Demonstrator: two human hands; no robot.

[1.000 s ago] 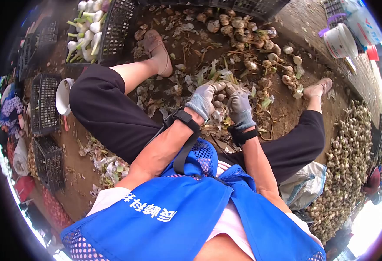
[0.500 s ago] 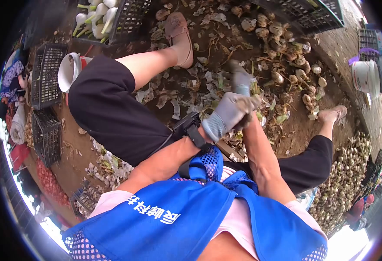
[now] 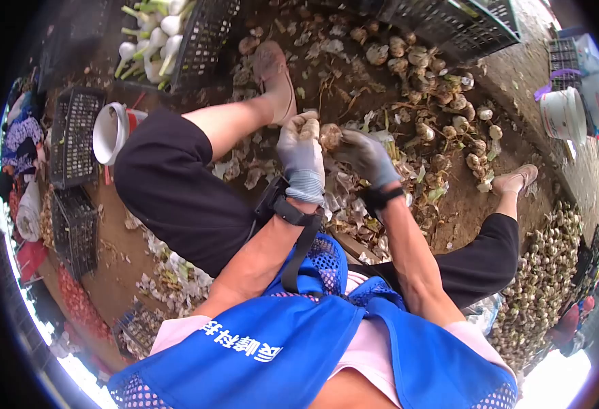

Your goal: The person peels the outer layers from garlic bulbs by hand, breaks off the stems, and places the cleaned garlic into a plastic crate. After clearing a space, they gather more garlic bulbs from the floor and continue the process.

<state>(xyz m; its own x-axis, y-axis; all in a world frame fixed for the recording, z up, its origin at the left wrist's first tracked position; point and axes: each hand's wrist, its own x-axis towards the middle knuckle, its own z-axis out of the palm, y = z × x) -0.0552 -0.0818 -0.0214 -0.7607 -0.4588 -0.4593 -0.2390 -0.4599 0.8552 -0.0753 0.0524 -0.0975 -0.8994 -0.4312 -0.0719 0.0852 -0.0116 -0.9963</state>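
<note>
My gloved left hand (image 3: pixel 301 146) curls inward beside a round, rough brown garlic bulb (image 3: pixel 329 137), which meets the bent fingertips of my gloved right hand (image 3: pixel 367 158). Which hand grips it, I cannot tell. Papery scraps (image 3: pixel 253 177) litter the soil.

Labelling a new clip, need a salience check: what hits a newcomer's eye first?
First, the bright blue vest across the bottom centre, with white lettering. Then, above it near the middle, the gloved left hand and right hand, a brownish garlic bulb between them. Also, white, green-stemmed bulbs by a black crate at upper left, and a large heap of bulbs toward the right edge.
</note>
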